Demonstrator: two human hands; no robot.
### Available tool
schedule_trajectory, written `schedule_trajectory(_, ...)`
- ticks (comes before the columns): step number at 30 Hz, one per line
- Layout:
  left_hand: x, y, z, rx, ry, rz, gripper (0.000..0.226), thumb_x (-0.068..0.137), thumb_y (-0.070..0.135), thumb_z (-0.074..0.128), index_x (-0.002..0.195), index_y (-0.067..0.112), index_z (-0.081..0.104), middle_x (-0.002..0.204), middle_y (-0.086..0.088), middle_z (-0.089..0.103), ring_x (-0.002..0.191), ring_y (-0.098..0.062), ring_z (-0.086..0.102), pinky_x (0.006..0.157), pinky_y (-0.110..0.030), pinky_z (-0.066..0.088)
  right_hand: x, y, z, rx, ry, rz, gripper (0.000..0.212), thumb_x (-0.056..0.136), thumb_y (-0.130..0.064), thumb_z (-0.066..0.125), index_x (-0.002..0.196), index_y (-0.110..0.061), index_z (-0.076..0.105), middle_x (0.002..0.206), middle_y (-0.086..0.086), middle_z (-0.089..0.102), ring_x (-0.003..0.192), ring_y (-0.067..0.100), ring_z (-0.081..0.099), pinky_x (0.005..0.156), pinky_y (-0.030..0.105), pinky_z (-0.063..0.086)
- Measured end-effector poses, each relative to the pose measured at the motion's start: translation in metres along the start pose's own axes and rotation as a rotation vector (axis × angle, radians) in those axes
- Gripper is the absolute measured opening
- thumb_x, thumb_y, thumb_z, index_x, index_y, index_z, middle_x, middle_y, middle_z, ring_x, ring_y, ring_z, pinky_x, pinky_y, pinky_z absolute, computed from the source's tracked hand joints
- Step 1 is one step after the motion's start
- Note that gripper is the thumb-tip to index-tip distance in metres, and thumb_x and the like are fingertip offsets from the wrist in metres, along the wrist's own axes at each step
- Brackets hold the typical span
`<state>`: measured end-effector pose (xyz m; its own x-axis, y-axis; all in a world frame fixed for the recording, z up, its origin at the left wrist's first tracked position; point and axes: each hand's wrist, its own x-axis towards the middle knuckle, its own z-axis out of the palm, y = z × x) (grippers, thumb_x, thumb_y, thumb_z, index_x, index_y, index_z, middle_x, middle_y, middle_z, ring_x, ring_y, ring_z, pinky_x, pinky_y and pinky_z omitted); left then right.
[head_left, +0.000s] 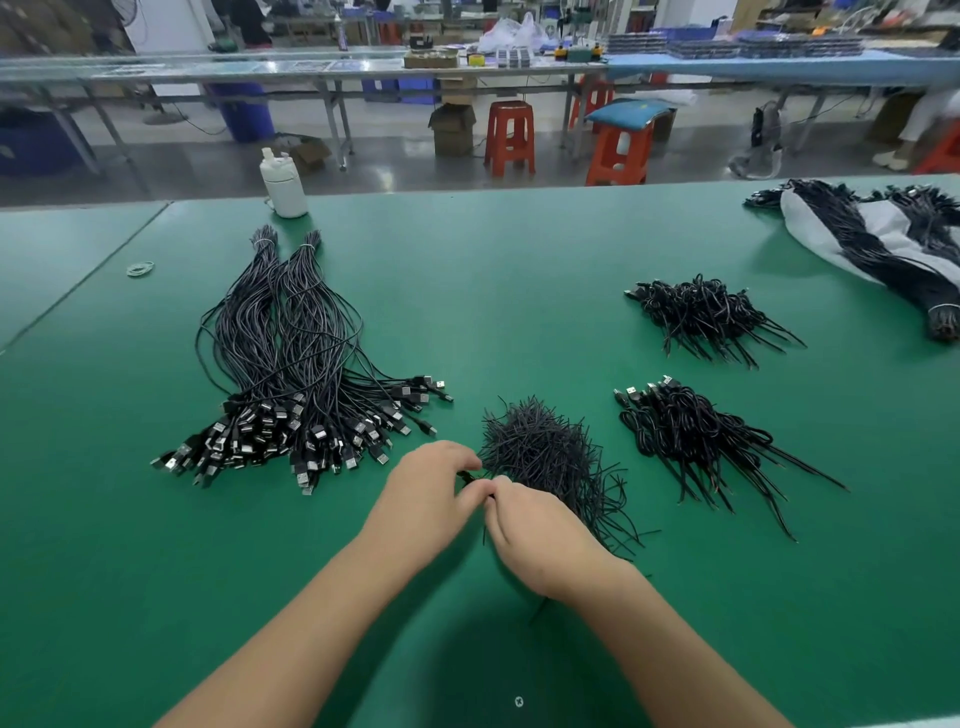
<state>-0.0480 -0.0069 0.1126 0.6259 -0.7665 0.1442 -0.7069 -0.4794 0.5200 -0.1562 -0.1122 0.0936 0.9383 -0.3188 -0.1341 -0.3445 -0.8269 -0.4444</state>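
A workshop stretches away behind a wide green surface (519, 291), with long benches and orange stools (509, 135) across the aisle; any print on the goods over there is too blurred to read. Near the front edge the person's left hand (431, 493) and right hand (540, 535) meet, fingers curled. Both pinch a thin black wire (469, 476) between thumb and fingertips, just above the surface. It sits at the left edge of a heap of short black wires (540, 457), which the right hand partly covers. To the left lie two tied bundles of black USB cables (291, 374), plugs fanned toward the person. To the right lie a nearer pile of coiled cables (691, 431) and a farther pile (701, 317). A white bottle (284, 184) stands at the far edge, rubber bands (141, 268) lie at the left, and a grey bag (872, 234) of cables lies far right.
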Motion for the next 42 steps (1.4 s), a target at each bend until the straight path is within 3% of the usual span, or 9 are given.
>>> schedule_trajectory(5,-0.004,-0.001,0.004,-0.106,0.188,-0.062,0.017,0.079,0.03,0.08,0.079,0.02,0.067,0.095,0.009,0.054,0.092,-0.011,0.053,0.081,-0.028,0.044,0.002,-0.001,0.003,0.075,0.034,0.068,0.023,0.106,-0.035,0.031,0.095,-0.017,0.04,0.095,0.009,0.063,0.088,0.034,0.061,0.069,0.042,0.04)
schedule_trajectory(13,-0.011,0.0,0.011,-0.027,0.265,0.05,0.007,0.08,0.017,0.08,0.085,0.02,0.078,0.093,0.013,0.058,0.096,-0.01,0.053,0.083,-0.025,0.045,0.007,-0.007,0.006,0.062,0.065,0.101,0.026,0.107,-0.034,0.032,0.104,-0.012,0.045,0.101,0.013,0.066,0.092,0.036,0.065,0.071,0.042,0.044)
schedule_trajectory(19,-0.014,0.003,0.01,0.035,0.194,0.1,0.007,0.08,0.016,0.079,0.085,0.02,0.079,0.095,0.005,0.066,0.097,-0.019,0.057,0.082,-0.034,0.051,0.009,-0.007,0.005,-0.005,0.031,0.072,0.023,0.106,-0.024,0.033,0.112,-0.007,0.047,0.107,0.015,0.065,0.096,0.035,0.065,0.072,0.039,0.046)
schedule_trajectory(27,-0.014,0.014,0.008,0.366,0.139,0.26,0.021,0.059,0.004,0.082,0.068,0.014,0.066,0.073,-0.001,0.063,0.073,-0.025,0.061,0.059,-0.037,0.053,0.01,-0.002,0.007,-0.043,0.033,0.006,0.021,0.105,-0.023,0.033,0.105,-0.01,0.049,0.099,0.011,0.065,0.09,0.033,0.065,0.072,0.04,0.046)
schedule_trajectory(31,-0.012,0.011,0.007,0.41,0.119,0.219,0.025,0.058,0.002,0.08,0.071,0.014,0.062,0.071,-0.003,0.06,0.068,-0.026,0.059,0.057,-0.037,0.05,0.008,-0.003,-0.003,-0.288,0.246,-0.052,0.021,0.103,-0.033,0.045,0.11,-0.016,0.055,0.105,0.004,0.061,0.098,0.027,0.063,0.077,0.035,0.044)
schedule_trajectory(34,-0.007,0.002,0.007,0.242,0.129,-0.022,0.008,0.088,0.017,0.066,0.084,0.02,0.06,0.086,0.001,0.061,0.083,-0.023,0.058,0.071,-0.036,0.047,0.003,-0.004,-0.007,-0.337,0.661,-0.159,0.023,0.085,-0.023,0.074,0.104,-0.011,0.069,0.114,0.011,0.065,0.116,0.033,0.058,0.102,0.046,0.045)
schedule_trajectory(37,0.002,-0.01,-0.001,-0.033,0.152,-0.248,0.012,0.092,0.023,0.063,0.081,0.024,0.058,0.083,0.007,0.063,0.079,-0.018,0.058,0.071,-0.031,0.044,0.001,-0.003,-0.001,-0.241,1.029,-0.377,0.016,0.086,-0.006,0.068,0.1,-0.011,0.073,0.116,0.014,0.065,0.124,0.033,0.051,0.112,0.053,0.035)
schedule_trajectory(39,0.008,-0.015,-0.007,-0.249,0.154,-0.357,0.016,0.089,0.02,0.068,0.075,0.023,0.061,0.072,0.009,0.063,0.066,-0.01,0.056,0.059,-0.02,0.039,0.001,0.0,-0.001,-0.186,0.987,-0.45,0.03,0.081,0.002,0.067,0.107,-0.011,0.073,0.11,0.012,0.065,0.114,0.029,0.054,0.106,0.05,0.041)
schedule_trajectory(42,0.008,-0.013,-0.013,-0.578,0.072,-0.462,0.014,0.088,0.012,0.072,0.076,0.018,0.067,0.067,-0.001,0.066,0.06,-0.011,0.055,0.054,-0.021,0.038,0.003,0.007,-0.002,-0.103,0.665,-0.431,0.058,0.072,0.007,0.072,0.127,-0.01,0.066,0.106,0.006,0.068,0.094,0.025,0.063,0.083,0.039,0.055)
